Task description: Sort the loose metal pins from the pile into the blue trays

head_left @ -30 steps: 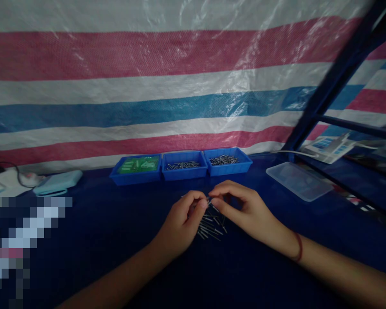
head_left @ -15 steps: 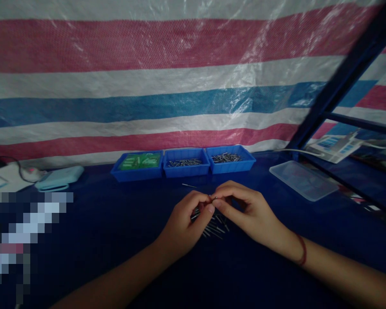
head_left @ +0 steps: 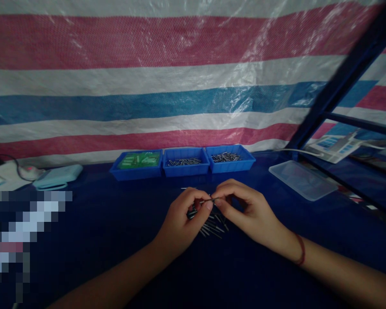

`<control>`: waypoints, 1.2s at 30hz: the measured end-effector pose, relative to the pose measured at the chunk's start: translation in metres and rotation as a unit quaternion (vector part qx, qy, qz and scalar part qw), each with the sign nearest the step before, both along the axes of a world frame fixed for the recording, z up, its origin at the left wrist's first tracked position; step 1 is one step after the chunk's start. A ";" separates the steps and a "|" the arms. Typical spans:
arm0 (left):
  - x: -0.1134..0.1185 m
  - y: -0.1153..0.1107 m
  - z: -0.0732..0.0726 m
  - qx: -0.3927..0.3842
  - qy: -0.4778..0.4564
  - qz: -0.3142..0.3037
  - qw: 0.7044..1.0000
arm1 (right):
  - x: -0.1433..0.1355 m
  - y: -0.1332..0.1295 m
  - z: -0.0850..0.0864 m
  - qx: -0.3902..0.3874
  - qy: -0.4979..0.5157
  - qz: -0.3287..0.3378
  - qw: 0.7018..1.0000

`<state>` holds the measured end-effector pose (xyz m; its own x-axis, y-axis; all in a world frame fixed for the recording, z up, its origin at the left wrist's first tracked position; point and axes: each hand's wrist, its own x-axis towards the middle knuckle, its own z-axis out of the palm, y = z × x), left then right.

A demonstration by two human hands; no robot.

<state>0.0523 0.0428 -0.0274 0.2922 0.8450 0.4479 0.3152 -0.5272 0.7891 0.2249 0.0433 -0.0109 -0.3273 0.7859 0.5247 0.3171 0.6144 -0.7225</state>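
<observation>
Fingertips of my left hand (head_left: 183, 219) and my right hand (head_left: 247, 210) meet in front of me, both pinched closed. Between them lies a thin metal blind rivet (head_left: 208, 200), held roughly level with an end in each pinch; the fingers hide part of it. Under and just behind my left hand is a loose pile of similar rivets (head_left: 212, 225) on the dark blue table (head_left: 231, 274), partly covered by that hand. One more rivet (head_left: 188, 188) lies apart, beyond my left fingers.
Three blue bins stand along the back: a left bin (head_left: 137, 174) with a green bag of parts, a middle bin (head_left: 186, 171) and a right bin (head_left: 233, 165) with metal pieces. A translucent lid (head_left: 304, 180) lies right, a light-blue case (head_left: 59, 176) left. A dark metal frame (head_left: 337, 86) rises at right.
The rivet between my fingertips now shows more of its length, with the fingertips slightly farther apart. My left hand has shifted a little left; my right hand stays nearly in place.
</observation>
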 end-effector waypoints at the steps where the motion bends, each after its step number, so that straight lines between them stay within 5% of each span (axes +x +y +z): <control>1: 0.000 0.000 0.000 0.005 -0.003 0.006 1.000 | 0.000 0.000 0.000 0.001 0.000 0.000 1.000; 20: -0.003 0.001 -0.002 0.041 0.001 0.026 0.999 | -0.006 0.001 -0.007 -0.004 -0.026 0.032 0.999; 24: -0.006 0.009 -0.004 0.042 0.022 0.053 0.997 | 0.009 0.020 0.001 0.080 -0.055 -0.071 0.993; 29: -0.024 0.031 0.003 0.125 0.139 0.035 0.982 | 0.048 0.067 0.001 0.174 -0.095 -0.295 0.935; 33: -0.042 0.048 0.002 0.182 0.318 0.031 0.930 | 0.068 0.086 -0.009 0.164 -0.190 -0.341 0.906; 36: -0.050 0.055 -0.005 0.160 0.373 0.039 0.913 | 0.066 0.081 -0.014 0.163 -0.192 -0.325 0.911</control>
<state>0.0025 0.0976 -0.0323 0.5614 0.7370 0.3763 0.7489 -0.6460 0.1478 0.2913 0.1248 -0.0250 -0.0574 0.7016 0.7102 0.8818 0.3692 -0.2934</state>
